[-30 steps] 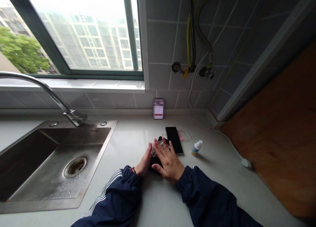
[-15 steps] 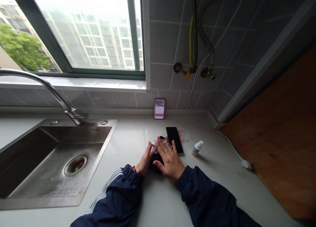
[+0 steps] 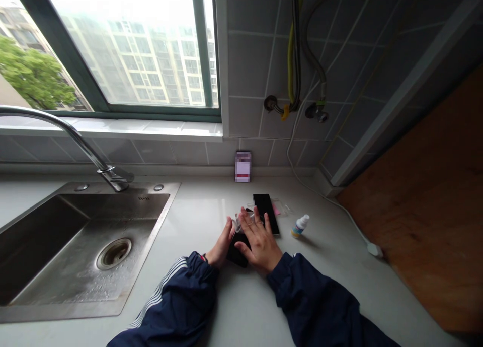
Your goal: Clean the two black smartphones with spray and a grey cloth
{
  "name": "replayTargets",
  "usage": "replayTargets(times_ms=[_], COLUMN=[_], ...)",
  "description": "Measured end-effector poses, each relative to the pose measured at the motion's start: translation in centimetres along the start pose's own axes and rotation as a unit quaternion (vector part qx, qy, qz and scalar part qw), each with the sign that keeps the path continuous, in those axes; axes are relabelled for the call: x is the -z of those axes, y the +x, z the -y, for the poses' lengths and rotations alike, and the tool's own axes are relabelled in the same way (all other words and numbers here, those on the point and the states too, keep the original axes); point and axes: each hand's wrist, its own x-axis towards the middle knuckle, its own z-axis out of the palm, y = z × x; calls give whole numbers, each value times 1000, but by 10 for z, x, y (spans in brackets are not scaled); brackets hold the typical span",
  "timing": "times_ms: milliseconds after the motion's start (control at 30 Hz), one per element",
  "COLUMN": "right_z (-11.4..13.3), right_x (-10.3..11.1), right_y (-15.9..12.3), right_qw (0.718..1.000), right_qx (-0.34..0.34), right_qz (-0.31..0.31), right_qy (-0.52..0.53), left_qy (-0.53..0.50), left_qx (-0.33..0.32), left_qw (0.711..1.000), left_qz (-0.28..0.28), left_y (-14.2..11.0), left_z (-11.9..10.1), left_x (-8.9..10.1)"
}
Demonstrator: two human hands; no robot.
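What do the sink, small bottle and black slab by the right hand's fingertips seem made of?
Sink: metal, likely stainless steel; grey, with a soft sheen.
Bottle: probably plastic, by its moulded-looking white top.
Black slab: smooth, even dark face with a thin pale edge, likely glass, though plastic is possible.

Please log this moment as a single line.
left hand: beside near black phone | right hand: spread over clear film | white-topped bottle: upright, right of hands | lit phone: by wall
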Motion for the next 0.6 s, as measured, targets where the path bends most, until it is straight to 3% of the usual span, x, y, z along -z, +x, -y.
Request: replayTargets(times_ms=[100, 233, 300, 433, 600], right_z=[-2, 1, 0, -5, 0], right_x=[1, 3, 3, 2, -1], right_y=[0, 0, 0, 1, 0], right_qw=[999, 999, 1000, 999, 1000], right_qx=[-41, 32, 30, -43, 11], right_qz=[-22, 5, 1, -30, 0], right_qy=[-2, 4, -1, -13, -8], left_qy=[10, -6, -17, -5, -35], left_qx=[25, -30, -32, 18, -9], left_qw=[1000, 998, 999, 1000, 999], left_qz=[-16, -53, -35, 20, 0], left_y=[0, 2, 1, -2, 0], left_z=[2, 4, 3, -2, -4], left_x=[2, 4, 2, -3, -2])
